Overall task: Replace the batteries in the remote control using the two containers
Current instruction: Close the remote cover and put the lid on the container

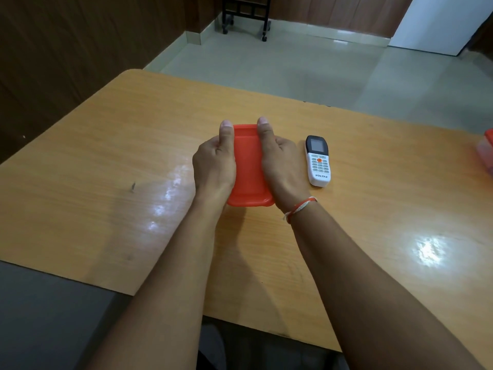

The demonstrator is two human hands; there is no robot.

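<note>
While both hands (214, 161) grip red-lidded container (248, 166), remote (317, 161) beside

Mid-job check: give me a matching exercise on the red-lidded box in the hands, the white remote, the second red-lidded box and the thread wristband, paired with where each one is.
Things:
1. red plastic lid of the container
2. white remote control with dark screen
3. second red-lidded container
4. orange and white thread wristband

Places:
A. at the table's right edge, cut off by the frame
B. around the right wrist
C. between both hands
D. flat on the wooden table, right of the hands

Pairs: 1-C, 2-D, 3-A, 4-B
</note>
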